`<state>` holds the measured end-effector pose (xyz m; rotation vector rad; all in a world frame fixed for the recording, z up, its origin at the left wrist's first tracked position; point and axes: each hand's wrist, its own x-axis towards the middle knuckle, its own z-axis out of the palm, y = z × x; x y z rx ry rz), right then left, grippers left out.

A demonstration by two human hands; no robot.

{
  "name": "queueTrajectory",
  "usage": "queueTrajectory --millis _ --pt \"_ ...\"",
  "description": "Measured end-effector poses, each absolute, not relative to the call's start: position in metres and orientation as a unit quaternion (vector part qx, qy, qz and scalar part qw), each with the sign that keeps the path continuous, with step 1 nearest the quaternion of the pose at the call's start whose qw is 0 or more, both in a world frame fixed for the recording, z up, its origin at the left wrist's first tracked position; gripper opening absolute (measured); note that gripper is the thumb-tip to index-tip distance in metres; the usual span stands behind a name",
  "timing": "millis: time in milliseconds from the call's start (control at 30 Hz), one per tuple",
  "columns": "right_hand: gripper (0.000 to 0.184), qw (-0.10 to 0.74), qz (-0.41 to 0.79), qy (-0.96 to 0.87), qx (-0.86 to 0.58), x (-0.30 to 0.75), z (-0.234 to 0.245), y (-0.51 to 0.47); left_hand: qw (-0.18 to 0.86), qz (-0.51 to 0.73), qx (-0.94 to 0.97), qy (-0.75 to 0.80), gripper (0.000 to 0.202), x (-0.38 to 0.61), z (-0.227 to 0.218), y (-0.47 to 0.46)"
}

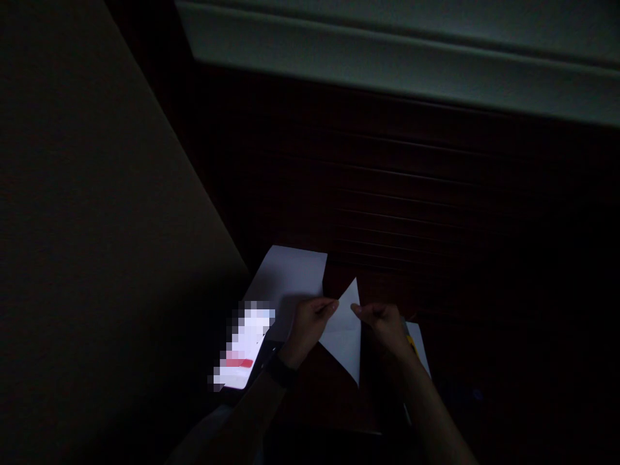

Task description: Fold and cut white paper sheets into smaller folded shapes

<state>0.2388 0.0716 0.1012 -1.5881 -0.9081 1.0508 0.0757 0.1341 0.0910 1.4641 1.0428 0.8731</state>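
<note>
Between my hands is a folded sheet of white paper (345,332), with one pointed corner up and another hanging down. My left hand (310,321) pinches its upper left edge between thumb and fingers; a dark band circles that wrist. On the other side, my right hand (382,323) grips the paper's right edge with the thumb in front. A larger white sheet (295,274) lies flat behind my left hand. Left of that hand, a lit phone screen (245,345) glows, partly blurred out.
A dark wooden table (329,403) lies under the papers. Beyond my right wrist sits something white with a yellow part (414,345), half hidden. A plain panel (97,194) rises on the left, and a pale ledge (387,74) crosses the top. The room is very dark.
</note>
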Motion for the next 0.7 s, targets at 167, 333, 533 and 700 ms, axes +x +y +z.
queueTrajectory --millis 167,333,533,700 --pt "0.030 0.477 0.459 -0.391 -0.640 0.240 0.103 0.072 0.564 0.330 0.623 0.431 0.023 0.077 0.100 0.131" --pt "0.029 0.512 0.472 -0.339 -0.633 0.240 0.091 0.075 0.582 0.275 0.652 0.401 0.023 0.078 0.102 0.126" --pt "0.029 0.548 0.490 -0.293 -0.612 0.244 0.080 0.075 0.591 0.232 0.674 0.378 0.022 0.076 0.100 0.125" --pt "0.032 0.540 0.479 -0.284 -0.631 0.247 0.085 0.076 0.598 0.224 0.677 0.367 0.019 0.076 0.106 0.122"
